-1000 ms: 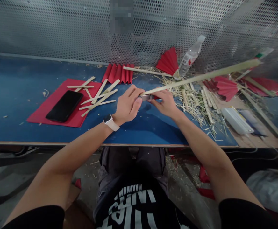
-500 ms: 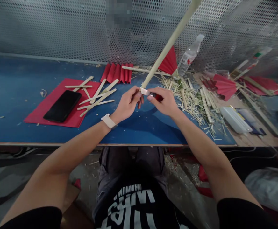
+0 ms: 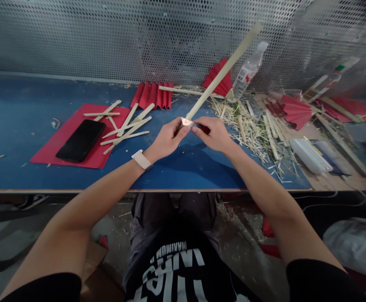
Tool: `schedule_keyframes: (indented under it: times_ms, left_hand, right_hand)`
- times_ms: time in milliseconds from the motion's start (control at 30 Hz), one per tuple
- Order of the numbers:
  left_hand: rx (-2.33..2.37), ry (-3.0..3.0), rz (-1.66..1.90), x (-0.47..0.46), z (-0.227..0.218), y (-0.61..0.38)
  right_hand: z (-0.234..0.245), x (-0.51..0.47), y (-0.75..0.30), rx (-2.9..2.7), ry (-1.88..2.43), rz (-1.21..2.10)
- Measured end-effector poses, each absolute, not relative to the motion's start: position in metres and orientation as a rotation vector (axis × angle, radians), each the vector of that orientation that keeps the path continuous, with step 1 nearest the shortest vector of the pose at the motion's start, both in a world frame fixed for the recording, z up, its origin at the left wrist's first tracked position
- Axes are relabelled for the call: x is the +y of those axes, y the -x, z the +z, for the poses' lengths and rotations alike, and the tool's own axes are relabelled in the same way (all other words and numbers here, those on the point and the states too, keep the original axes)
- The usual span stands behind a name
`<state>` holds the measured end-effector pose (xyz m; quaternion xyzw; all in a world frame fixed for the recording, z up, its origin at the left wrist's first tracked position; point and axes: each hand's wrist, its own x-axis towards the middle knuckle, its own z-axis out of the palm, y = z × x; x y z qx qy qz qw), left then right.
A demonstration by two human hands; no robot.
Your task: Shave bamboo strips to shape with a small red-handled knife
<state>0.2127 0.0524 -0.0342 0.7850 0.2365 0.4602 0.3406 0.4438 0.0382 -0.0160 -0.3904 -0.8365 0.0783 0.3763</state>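
My left hand (image 3: 167,139) is closed around the lower end of a long pale wooden stick (image 3: 222,76), which slants up and away to the right. In my right hand (image 3: 216,133) is a knife with a dark and red handle, its short shiny blade (image 3: 187,122) lying across the stick's lower end. The two hands nearly meet, thumbs close together, above the blue tabletop (image 3: 183,172). My fingers hide the lower tip of the stick and most of the knife handle.
At left, a black phone (image 3: 80,140) lies on red paper (image 3: 49,153), with several cut sticks (image 3: 128,128) beside it. Pleated red paper (image 3: 151,96) lies behind. Toward the right are shavings (image 3: 255,128), a red fan (image 3: 219,79), a plastic bottle (image 3: 248,73) and a white case (image 3: 311,155).
The stick's far end has dropped lower in view, so its tip now shows. My left fingers have closed in more, and the hands are a little closer together.
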Motion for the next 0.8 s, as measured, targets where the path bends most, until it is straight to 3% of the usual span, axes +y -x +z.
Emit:
schedule_keyframes:
  times_ms: [333,567,800]
  left_hand:
    - [0.620,-2.108,1.149,0.054,-0.032,-0.211]
    - [0.426,-1.753,0.802,0.048,-0.026,-0.212]
    - [0.415,-1.730,0.749,0.044,-0.022,-0.211]
  right_hand:
    - [-0.012,0.027,-0.435,-2.127,0.884,0.674]
    - [-0.010,0.030,-0.442,-2.129,0.820,0.756]
    - [-0.005,0.032,-0.449,-2.167,0.747,0.874]
